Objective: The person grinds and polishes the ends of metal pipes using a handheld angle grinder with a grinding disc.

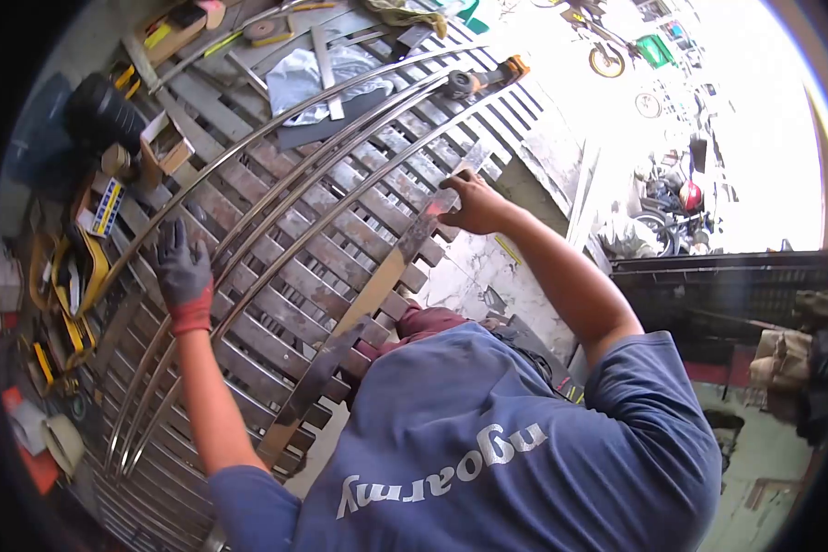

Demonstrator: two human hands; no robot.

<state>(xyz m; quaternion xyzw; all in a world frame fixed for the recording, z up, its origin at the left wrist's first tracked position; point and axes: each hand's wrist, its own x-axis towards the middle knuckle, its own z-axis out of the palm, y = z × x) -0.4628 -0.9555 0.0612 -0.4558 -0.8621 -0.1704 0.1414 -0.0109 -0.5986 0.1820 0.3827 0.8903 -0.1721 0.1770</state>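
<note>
My left hand (pixel 182 271), in a dark glove with a red cuff, lies with fingers stretched out over the slatted metal bench (pixel 276 313), beside the curved shiny metal tubes (pixel 276 193). Whether the palm presses on a tube is hidden. My right hand (pixel 474 201) is bare. Its thumb and fingers are bent around a long flat strip (pixel 373 299) lying across the slats along the bench's near side. Several curved tubes run across the bench from lower left to upper right. An orange and black angle grinder (pixel 488 78) rests at their far right end.
A clear plastic bag (pixel 313 78) and a thin metal strip (pixel 326 69) lie at the back. An open cardboard box (pixel 166 147), a dark cylindrical container (pixel 106 110) and yellow-black tools (pixel 78 271) crowd the left. Motorbikes (pixel 676 198) stand at the right.
</note>
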